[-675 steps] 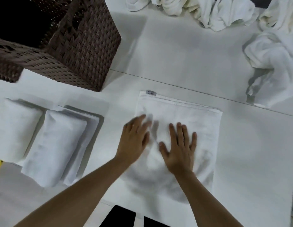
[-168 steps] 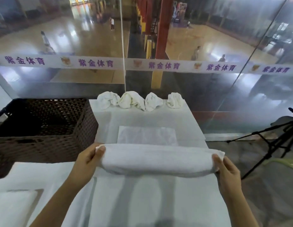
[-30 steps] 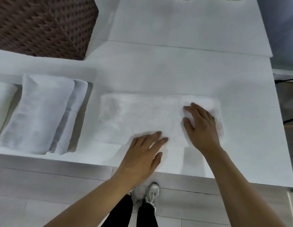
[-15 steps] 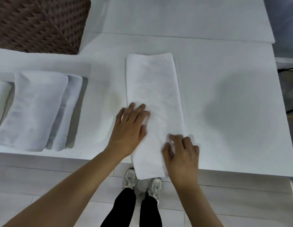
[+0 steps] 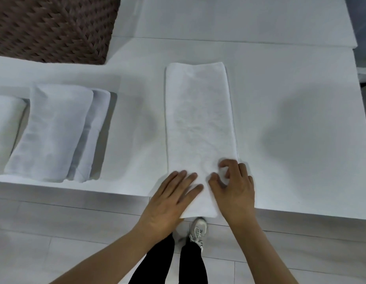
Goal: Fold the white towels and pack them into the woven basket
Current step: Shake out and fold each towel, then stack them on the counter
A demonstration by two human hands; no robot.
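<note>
Lying before two hands (image 5: 174, 199) (image 5: 235, 189): one long towel (image 5: 198, 119), three folded towels (image 5: 53, 132).

- Basket (image 5: 53, 27): cut off by the top and left edges, its opening unseen.
- Leftmost folded towel (image 5: 4, 130), below the basket: cut by the left edge.

Head-worn wide-angle view, looking steeply down from close above white table (image 5: 280, 99) edge and floor (image 5: 55, 232).
</note>
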